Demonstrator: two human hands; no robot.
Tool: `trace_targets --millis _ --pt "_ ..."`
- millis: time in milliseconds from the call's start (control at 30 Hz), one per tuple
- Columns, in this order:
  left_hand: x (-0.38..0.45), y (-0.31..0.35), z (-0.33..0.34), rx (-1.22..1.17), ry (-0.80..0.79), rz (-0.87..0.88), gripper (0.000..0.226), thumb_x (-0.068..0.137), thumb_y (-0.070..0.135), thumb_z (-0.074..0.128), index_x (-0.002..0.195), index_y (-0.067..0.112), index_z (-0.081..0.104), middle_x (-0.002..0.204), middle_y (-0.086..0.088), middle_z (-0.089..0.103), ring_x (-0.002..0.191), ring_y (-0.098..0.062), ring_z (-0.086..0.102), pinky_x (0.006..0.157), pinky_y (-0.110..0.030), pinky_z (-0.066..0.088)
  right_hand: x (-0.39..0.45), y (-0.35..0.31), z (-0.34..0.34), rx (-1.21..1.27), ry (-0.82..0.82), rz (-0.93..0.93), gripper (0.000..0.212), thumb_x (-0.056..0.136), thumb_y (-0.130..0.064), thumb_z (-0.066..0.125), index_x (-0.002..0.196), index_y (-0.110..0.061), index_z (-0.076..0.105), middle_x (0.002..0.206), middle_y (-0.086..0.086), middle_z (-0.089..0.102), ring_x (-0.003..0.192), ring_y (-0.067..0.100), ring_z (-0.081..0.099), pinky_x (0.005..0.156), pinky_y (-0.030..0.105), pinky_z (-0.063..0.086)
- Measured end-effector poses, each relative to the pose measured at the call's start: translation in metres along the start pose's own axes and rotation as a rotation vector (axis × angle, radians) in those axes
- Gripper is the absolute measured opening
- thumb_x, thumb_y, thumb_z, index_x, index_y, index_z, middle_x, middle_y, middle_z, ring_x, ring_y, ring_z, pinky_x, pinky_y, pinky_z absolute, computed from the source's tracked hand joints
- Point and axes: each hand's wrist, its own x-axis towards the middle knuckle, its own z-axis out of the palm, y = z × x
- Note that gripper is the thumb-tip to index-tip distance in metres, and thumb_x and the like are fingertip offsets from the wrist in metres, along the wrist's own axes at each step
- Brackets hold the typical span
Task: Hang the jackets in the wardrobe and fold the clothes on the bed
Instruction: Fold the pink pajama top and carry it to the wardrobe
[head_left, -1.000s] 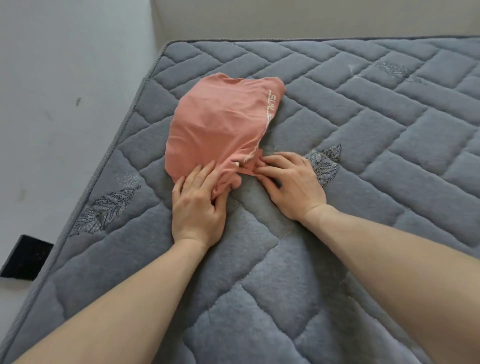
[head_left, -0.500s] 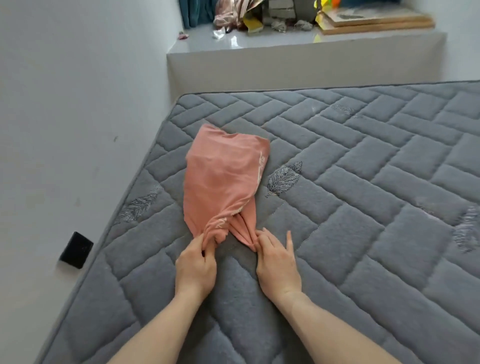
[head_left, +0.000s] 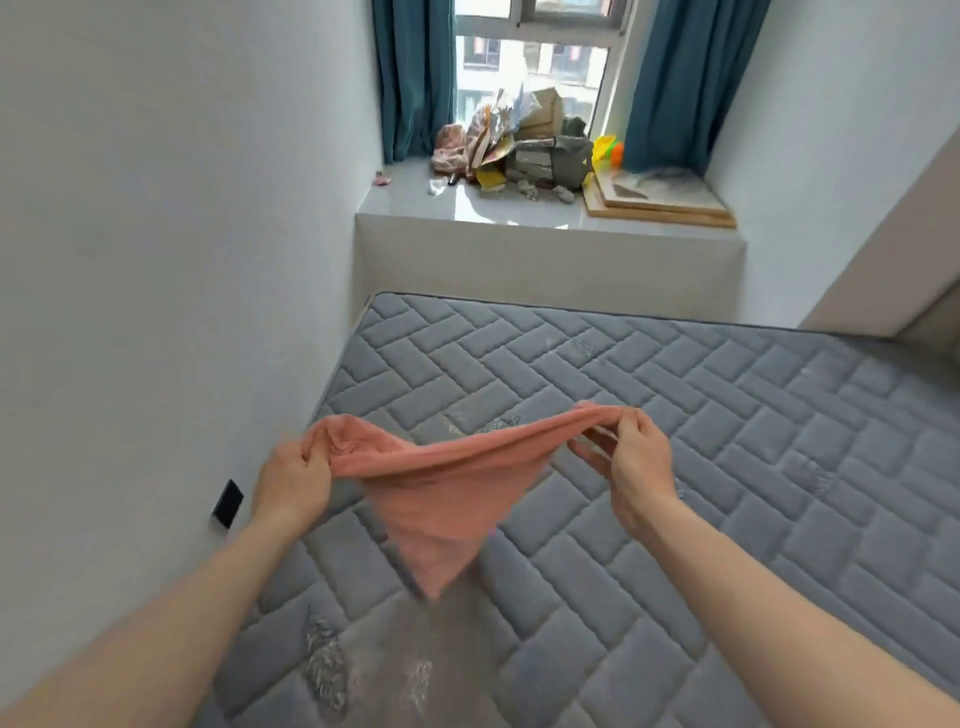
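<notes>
**A:** What are the hands doing?

**B:** Both are raised above the grey quilted mattress (head_left: 675, 441), holding a salmon-pink garment (head_left: 441, 493) stretched between them. The left hand (head_left: 293, 480) is closed around a bunched corner of the cloth at the left. The right hand (head_left: 636, 460) pinches the opposite corner between thumb and fingers, a little higher and farther away than the left.

**A:** How does the garment hang?

**B:** Its top edge runs taut from one hand to the other. Below that edge the fabric drops to a single point, forming a downward triangle. The tip hangs just over the near part of the mattress; the picture is blurred there, so I cannot tell whether it touches the surface.

**A:** And the forearms?

**B:** Both are bare and reach in from the near corners of the view, left and right.

**A:** What surrounds the bed?

**B:** A white wall (head_left: 156, 260) runs along the left side, right against the mattress edge, with a small black rectangular fitting (head_left: 227, 503) low on it, near the left hand. At the far end stands a raised window ledge (head_left: 545, 244). On it lies a heap of bags and papers (head_left: 519, 150), with flat wooden boards (head_left: 660, 200) to the right of the heap. Teal curtains (head_left: 415, 78) hang at either side of the window (head_left: 535, 57). Another white wall closes off the right side.
</notes>
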Motion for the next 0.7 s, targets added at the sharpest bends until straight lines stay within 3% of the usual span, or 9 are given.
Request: trace_targets --millis 67,133,233,300,367,433,500,633,700 --pt "-0.024 0.018 -0.036 0.106 -0.106 0.049 0.054 0.108 0.041 0.042 0.092 0.003 0.078 0.106 -0.025 0.073 0.105 -0.044 0.066 0.086 -0.044 0.049 -0.035 -0.067 0.003 0.028 -0.075 -0.101 0.036 0.112 -0.016 0.031 0.097 -0.007 0.062 0.100 0.005 0.080 0.090 0.017 0.077 0.067 0.029 0.061" --pt "-0.056 0.031 -0.072 0.148 -0.170 0.081 0.051 0.103 0.041 0.053 0.070 0.013 0.080 0.098 -0.001 0.071 0.109 -0.030 0.066 0.087 -0.036 0.048 -0.073 -0.123 0.002 -0.017 -0.114 -0.187 0.036 0.112 -0.020 0.031 0.095 -0.009 0.060 0.098 0.008 0.079 0.086 0.017 0.077 0.066 0.027 0.060" --pt "-0.105 0.065 -0.123 0.100 -0.281 0.124 0.041 0.090 0.043 0.069 0.056 0.021 0.078 0.106 0.016 0.063 0.105 -0.010 0.063 0.091 -0.029 0.046 -0.125 -0.191 -0.014 -0.137 -0.095 -0.293 0.038 0.113 -0.026 0.030 0.094 -0.010 0.059 0.103 0.011 0.077 0.095 0.020 0.074 0.074 0.031 0.060" --pt "-0.136 0.093 -0.149 -0.073 -0.410 0.107 0.037 0.078 0.044 0.065 0.054 0.017 0.072 0.087 0.014 0.068 0.084 -0.009 0.062 0.083 -0.031 0.046 -0.150 -0.227 -0.032 -0.227 -0.041 -0.356 0.041 0.113 -0.029 0.030 0.095 -0.013 0.063 0.106 0.006 0.075 0.100 0.018 0.071 0.079 0.030 0.059" --pt "-0.163 0.116 -0.168 -0.187 -0.514 0.105 0.028 0.076 0.039 0.057 0.050 0.028 0.055 0.059 0.010 0.053 0.062 -0.013 0.044 0.069 -0.035 0.036 -0.171 -0.257 -0.052 -0.324 0.024 -0.419 0.041 0.112 -0.032 0.030 0.093 -0.016 0.063 0.102 -0.001 0.074 0.096 0.016 0.069 0.083 0.033 0.055" --pt "-0.180 0.132 -0.178 -0.267 -0.545 0.145 0.038 0.087 0.019 0.062 0.053 0.030 0.049 0.056 0.007 0.041 0.060 -0.014 0.034 0.065 -0.033 0.030 -0.188 -0.285 -0.069 -0.447 0.096 -0.522 0.038 0.110 -0.033 0.031 0.081 -0.019 0.053 0.082 -0.006 0.064 0.077 0.010 0.058 0.075 0.035 0.047" --pt "-0.187 0.145 -0.188 -0.347 -0.547 0.145 0.042 0.091 0.010 0.070 0.056 0.022 0.049 0.054 -0.001 0.042 0.053 -0.014 0.039 0.057 -0.029 0.036 -0.206 -0.304 -0.083 -0.531 0.159 -0.616 0.037 0.109 -0.031 0.034 0.076 -0.019 0.045 0.071 -0.008 0.049 0.064 0.003 0.044 0.066 0.033 0.039" --pt "-0.222 0.186 -0.199 -0.322 -0.707 0.362 0.031 0.089 0.031 0.080 0.073 0.015 0.059 0.061 -0.004 0.052 0.051 -0.016 0.048 0.054 -0.029 0.044 -0.250 -0.312 -0.092 -0.688 0.073 -0.697 0.039 0.108 -0.024 0.043 0.069 -0.024 0.040 0.058 -0.016 0.041 0.057 0.003 0.038 0.055 0.020 0.031" --pt "-0.258 0.211 -0.196 -0.251 -0.836 0.555 0.032 0.076 0.050 0.085 0.092 0.028 0.068 0.080 0.009 0.066 0.065 -0.009 0.058 0.064 -0.023 0.050 -0.271 -0.304 -0.085 -0.777 -0.008 -0.688 0.039 0.107 -0.022 0.048 0.068 -0.026 0.045 0.057 -0.018 0.045 0.057 0.001 0.042 0.056 0.016 0.033"
